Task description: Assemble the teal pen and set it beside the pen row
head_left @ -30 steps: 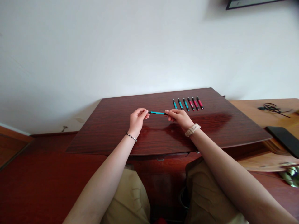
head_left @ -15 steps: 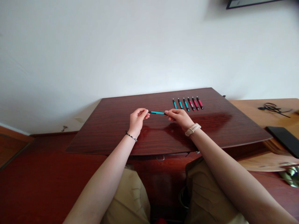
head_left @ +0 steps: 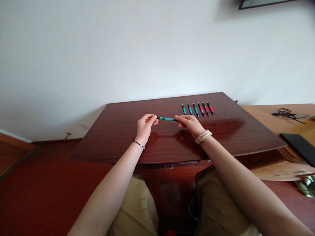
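Between my hands a turquoise pen (head_left: 168, 119) with black ends is held nearly level above the dark wooden table. My left hand (head_left: 145, 126) is closed, thumb and fingers pinching the pen's left end. The right end sits in the closed fingertips of my right hand (head_left: 189, 124). Beyond my right hand, several pens lie side by side in a row: three turquoise pens (head_left: 190, 109) on the left and three pink-red pens (head_left: 206, 108) on the right, their tips pointing toward the wall.
The glossy dark table (head_left: 118, 137) stands against a white wall (head_left: 147, 49). To its right is a lighter wooden desk (head_left: 258, 114) bearing a coiled black cable (head_left: 289, 113) and a flat black object (head_left: 299, 146). A drawer handle (head_left: 169, 167) shows under the front edge.
The pen has turned about its length, so a black strip now shows on its upper left side. My right fingers have slid slightly right, baring more of its black end.
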Motion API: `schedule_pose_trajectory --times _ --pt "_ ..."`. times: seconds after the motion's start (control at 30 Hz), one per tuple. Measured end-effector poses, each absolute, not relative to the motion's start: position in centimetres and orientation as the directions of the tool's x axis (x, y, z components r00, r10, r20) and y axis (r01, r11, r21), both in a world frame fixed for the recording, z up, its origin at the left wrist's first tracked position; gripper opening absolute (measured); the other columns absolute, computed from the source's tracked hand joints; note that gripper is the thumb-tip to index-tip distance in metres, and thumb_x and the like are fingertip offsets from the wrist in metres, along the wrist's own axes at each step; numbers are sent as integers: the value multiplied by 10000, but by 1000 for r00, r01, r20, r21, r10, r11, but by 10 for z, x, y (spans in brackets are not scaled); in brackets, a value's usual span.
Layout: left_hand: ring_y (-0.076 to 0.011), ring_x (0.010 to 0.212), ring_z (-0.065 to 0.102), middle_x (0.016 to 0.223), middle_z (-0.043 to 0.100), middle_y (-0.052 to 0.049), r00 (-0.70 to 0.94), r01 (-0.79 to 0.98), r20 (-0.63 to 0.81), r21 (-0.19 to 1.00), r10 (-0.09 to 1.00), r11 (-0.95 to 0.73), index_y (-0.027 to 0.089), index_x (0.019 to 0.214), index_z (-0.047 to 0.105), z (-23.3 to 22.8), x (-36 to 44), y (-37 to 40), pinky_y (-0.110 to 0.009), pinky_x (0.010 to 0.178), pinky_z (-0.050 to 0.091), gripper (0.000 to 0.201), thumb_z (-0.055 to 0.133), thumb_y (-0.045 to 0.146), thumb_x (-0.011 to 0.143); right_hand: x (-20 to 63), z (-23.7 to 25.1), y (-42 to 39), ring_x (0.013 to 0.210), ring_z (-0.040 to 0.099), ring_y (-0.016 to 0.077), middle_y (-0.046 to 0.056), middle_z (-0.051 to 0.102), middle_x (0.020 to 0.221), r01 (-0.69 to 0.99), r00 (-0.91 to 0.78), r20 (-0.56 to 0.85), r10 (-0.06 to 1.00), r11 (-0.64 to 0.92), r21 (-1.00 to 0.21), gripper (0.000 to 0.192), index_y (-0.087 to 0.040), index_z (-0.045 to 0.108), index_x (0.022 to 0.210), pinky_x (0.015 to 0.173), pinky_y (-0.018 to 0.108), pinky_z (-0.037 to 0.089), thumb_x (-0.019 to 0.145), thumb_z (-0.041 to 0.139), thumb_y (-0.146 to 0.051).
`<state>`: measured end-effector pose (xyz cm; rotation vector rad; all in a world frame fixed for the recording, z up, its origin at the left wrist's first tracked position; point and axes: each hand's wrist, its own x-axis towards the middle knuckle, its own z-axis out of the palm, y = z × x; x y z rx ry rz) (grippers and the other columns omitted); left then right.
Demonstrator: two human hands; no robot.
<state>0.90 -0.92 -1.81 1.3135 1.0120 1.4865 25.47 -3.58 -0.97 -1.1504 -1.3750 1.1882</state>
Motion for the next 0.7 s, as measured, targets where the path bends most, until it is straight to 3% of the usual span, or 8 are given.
schedule_pose_trajectory --times 0.43,0.7 --pt "-169 738 726 817 776 -77 -42 -91 258 961 965 -261 163 947 770 -16 10 -13 -308 734 575 336 866 462 828 256 -11 -32 643 509 141 5 655 696 34 -50 104 993 105 -994 483 -210 768 827 602 294 391 735 865 -674" --pt "-168 731 722 812 776 -77 -41 -100 260 960 965 -263 160 947 775 -17 9 -9 -304 729 576 340 873 458 817 256 -13 -34 560 406 120 -8 557 592 94 -81 88 993 95 -991 552 -195 797 766 549 307 296 851 738 -738"
